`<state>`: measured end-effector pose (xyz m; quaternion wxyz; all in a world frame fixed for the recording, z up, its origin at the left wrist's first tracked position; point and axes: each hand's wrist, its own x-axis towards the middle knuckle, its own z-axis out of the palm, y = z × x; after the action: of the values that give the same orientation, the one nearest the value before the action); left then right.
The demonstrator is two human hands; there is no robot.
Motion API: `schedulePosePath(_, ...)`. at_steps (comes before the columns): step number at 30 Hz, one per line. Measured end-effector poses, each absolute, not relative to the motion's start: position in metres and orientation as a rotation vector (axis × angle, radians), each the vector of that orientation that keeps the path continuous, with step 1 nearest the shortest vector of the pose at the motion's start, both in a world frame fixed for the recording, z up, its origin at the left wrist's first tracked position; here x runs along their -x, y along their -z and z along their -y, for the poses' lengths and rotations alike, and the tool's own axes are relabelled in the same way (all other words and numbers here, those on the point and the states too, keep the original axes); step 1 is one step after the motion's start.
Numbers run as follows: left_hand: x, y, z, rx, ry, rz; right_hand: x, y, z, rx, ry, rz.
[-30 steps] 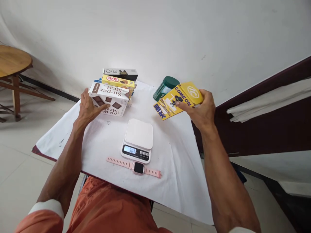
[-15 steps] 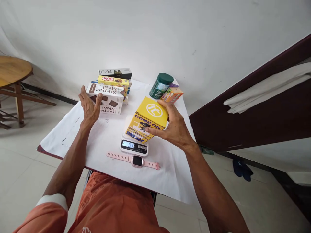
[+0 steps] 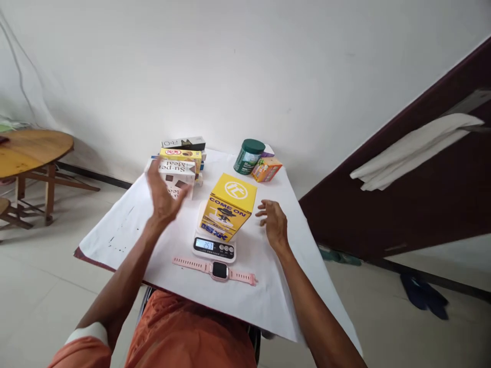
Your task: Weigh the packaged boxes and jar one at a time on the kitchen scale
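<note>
A yellow "COME ON" box (image 3: 229, 209) stands on the white kitchen scale (image 3: 215, 249), whose lit display appears to read 257. Just right of the box, my right hand (image 3: 274, 221) is off it, fingers loosely bent and apart, holding nothing. My left hand (image 3: 164, 197), a little blurred, is raised with thumb and fingers spread. Behind it, partly covered, is a white "Su-per Meal" box (image 3: 184, 179) at the front of the left group. In front of the scale lies a pink-strapped smartwatch (image 3: 220, 271), its strap laid out flat.
Behind the white box are a yellow snack box (image 3: 187, 154) and a grey-black box (image 3: 192, 144). A green-lidded jar (image 3: 249, 156) and an orange box (image 3: 266, 169) stand back right. The white-covered table (image 3: 268, 286) meets the wall; a round wooden table (image 3: 38, 153) is left.
My right hand has let go of the yellow box and drawn back to the right. My left hand has come off the white box. The display went from 363 to about 257.
</note>
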<state>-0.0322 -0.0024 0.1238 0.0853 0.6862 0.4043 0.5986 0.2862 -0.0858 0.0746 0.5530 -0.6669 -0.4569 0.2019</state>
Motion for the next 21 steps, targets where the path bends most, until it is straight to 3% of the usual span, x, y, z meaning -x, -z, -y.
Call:
schedulePosePath(4,-0.004,-0.139,0.020,-2.169,-1.195,-0.723,-0.290,-0.048,0.086,1.681,-0.377,1.116)
schedulePosePath(9,-0.019,-0.143,0.009,-1.845,-0.801,-0.515,-0.296,-0.043,0.090,1.706,-0.380,1.156)
schedulePosePath(16,-0.009,-0.140,0.020,-1.667,-1.056,-0.608,-0.298,-0.045,0.090,1.725,-0.355,1.247)
schedulePosePath(21,0.052,-0.159,0.038,-1.686,-1.243,-0.908,-0.297,-0.046,0.089,1.719,-0.341,1.252)
